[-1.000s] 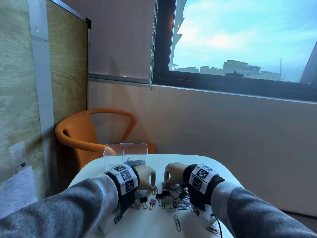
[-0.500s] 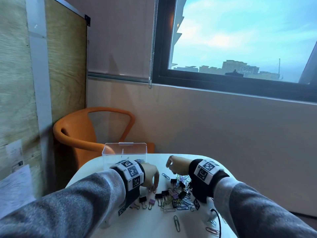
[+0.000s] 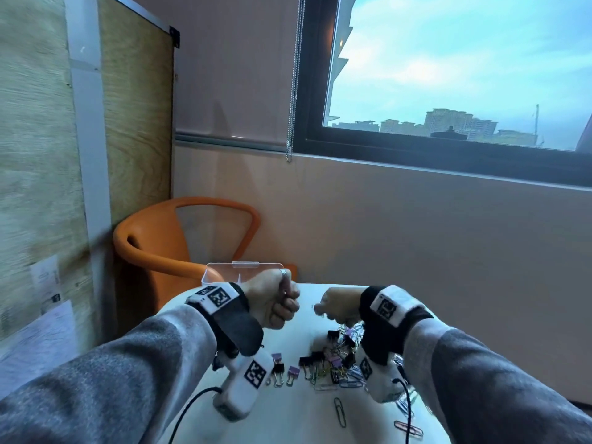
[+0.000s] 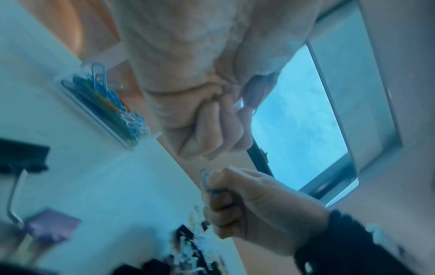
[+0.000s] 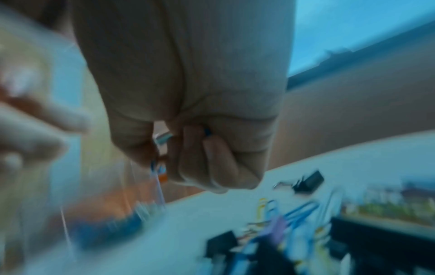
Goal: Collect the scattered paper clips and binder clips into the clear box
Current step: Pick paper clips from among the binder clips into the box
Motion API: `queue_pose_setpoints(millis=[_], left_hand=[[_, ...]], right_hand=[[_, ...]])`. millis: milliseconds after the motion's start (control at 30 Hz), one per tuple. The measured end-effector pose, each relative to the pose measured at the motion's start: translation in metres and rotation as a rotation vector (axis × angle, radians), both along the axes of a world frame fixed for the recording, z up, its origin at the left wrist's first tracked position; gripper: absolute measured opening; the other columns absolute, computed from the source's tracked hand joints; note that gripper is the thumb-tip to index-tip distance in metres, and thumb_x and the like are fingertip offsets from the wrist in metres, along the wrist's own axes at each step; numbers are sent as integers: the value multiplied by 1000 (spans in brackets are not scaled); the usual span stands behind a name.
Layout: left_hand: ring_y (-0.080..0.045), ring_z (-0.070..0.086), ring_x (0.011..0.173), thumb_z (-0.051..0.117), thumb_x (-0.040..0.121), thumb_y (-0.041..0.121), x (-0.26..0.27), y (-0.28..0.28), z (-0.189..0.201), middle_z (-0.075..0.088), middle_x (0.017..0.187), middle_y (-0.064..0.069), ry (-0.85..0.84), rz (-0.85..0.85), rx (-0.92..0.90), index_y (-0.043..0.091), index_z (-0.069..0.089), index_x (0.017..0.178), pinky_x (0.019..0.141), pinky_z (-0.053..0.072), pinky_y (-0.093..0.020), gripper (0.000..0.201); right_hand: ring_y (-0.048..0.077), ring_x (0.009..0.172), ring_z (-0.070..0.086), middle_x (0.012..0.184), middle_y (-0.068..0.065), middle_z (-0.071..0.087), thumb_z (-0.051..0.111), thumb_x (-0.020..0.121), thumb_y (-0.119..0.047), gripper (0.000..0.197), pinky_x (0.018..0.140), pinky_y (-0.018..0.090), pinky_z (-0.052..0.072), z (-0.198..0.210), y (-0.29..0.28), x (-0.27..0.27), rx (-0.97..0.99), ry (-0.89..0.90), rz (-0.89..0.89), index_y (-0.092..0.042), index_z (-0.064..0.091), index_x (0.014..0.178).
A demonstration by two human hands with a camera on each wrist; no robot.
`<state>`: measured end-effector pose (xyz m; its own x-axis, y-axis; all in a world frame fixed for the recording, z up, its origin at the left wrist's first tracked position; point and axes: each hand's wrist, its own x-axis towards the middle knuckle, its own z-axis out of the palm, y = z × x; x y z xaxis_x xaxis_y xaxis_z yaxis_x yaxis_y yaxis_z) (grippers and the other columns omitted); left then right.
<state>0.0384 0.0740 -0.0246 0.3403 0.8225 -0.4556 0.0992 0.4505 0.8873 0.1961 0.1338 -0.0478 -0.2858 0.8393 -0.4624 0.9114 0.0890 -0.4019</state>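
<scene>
Lifted off the table [image 3: 307, 421] since a second ago, both fists clamped: left hand [image 3: 276, 299], by the box [image 3: 221, 273], probably on a clip; right hand [image 3: 339, 305] on light, slippery clips [image 4: 205, 179], best pinched flat.

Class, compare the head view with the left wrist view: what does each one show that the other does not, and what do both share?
Only the head view shows the orange chair, the loose paper clip near the table's front edge, and both grey sleeves.

Only the left wrist view shows the coloured paper clips already lying in the clear box, and a blue paper clip pinched in the right hand.

Both show the left hand curled shut, the right hand, the clear box, the white table, the window and scattered binder clips.
</scene>
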Motion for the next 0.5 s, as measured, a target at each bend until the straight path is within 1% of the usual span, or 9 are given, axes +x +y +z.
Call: queue_pose_setpoints(millis=[67, 133, 167, 233, 300, 367, 400, 467, 500], left_hand=[[-9, 20, 35, 29, 61, 14, -2, -3, 1, 29, 45, 2, -225, 55, 10, 17, 31, 52, 42, 16, -9, 11], [-10, 20, 31, 29, 66, 16, 0, -5, -1, 27, 42, 2, -325, 108, 28, 17, 32, 50, 43, 15, -9, 17], [-9, 20, 30, 30, 70, 19, 2, -8, -3, 26, 42, 2, -334, 130, 25, 17, 31, 50, 43, 15, -9, 20], [-8, 20, 28, 35, 73, 23, 6, -10, -6, 27, 40, 4, -289, 138, 4, 19, 32, 53, 41, 15, -7, 21], [-6, 22, 28, 36, 79, 15, 10, -12, -10, 29, 40, 7, -144, 75, -19, 18, 38, 61, 37, 16, -6, 19], [-7, 27, 33, 31, 91, 9, 16, -19, -13, 35, 42, 7, 177, -32, 45, 11, 55, 79, 35, 20, -14, 27], [-10, 37, 38, 34, 95, 10, 20, -24, -14, 45, 48, 4, 384, -101, 133, 7, 62, 93, 36, 29, -21, 28], [-18, 61, 67, 50, 94, 22, 28, -33, -18, 70, 84, -8, 763, -252, 347, 5, 65, 112, 57, 48, -31, 29], [-17, 62, 77, 56, 90, 30, 30, -35, -22, 71, 100, -9, 899, -319, 433, 8, 66, 112, 65, 50, -29, 33]], right_hand=[[11, 43, 23, 51, -4, 31, 37, 88, -20, 26, 42, 20, 18, 8, -7, 11, -190, 478, -191, -20, 34, 63], [10, 45, 20, 53, -4, 29, 33, 86, -17, 25, 42, 20, 15, 16, -17, 26, -367, 886, -276, -20, 36, 61], [11, 47, 18, 55, -2, 29, 32, 84, -17, 25, 42, 20, 16, 19, -23, 33, -427, 1022, -279, -20, 39, 61], [12, 53, 13, 57, -1, 31, 32, 83, -19, 24, 43, 20, 15, 19, -34, 44, -466, 1140, -280, -19, 45, 63], [13, 55, 11, 58, 0, 33, 36, 89, -25, 28, 44, 20, 15, 15, -42, 49, -432, 1113, -311, -19, 44, 63], [10, 49, 20, 58, -1, 38, 39, 96, -30, 34, 41, 18, 21, 9, -51, 48, -325, 936, -285, -19, 45, 65], [8, 47, 27, 59, -4, 42, 40, 98, -29, 32, 41, 16, 25, 8, -56, 45, -229, 768, -201, -20, 48, 68], [0, 51, 41, 66, -10, 46, 41, 98, -22, 23, 48, 12, 34, 7, -66, 38, 31, 316, 53, -20, 57, 82], [-3, 56, 48, 72, -13, 50, 41, 98, -19, 21, 53, 9, 38, 8, -70, 35, 143, 148, 180, -18, 61, 94]])
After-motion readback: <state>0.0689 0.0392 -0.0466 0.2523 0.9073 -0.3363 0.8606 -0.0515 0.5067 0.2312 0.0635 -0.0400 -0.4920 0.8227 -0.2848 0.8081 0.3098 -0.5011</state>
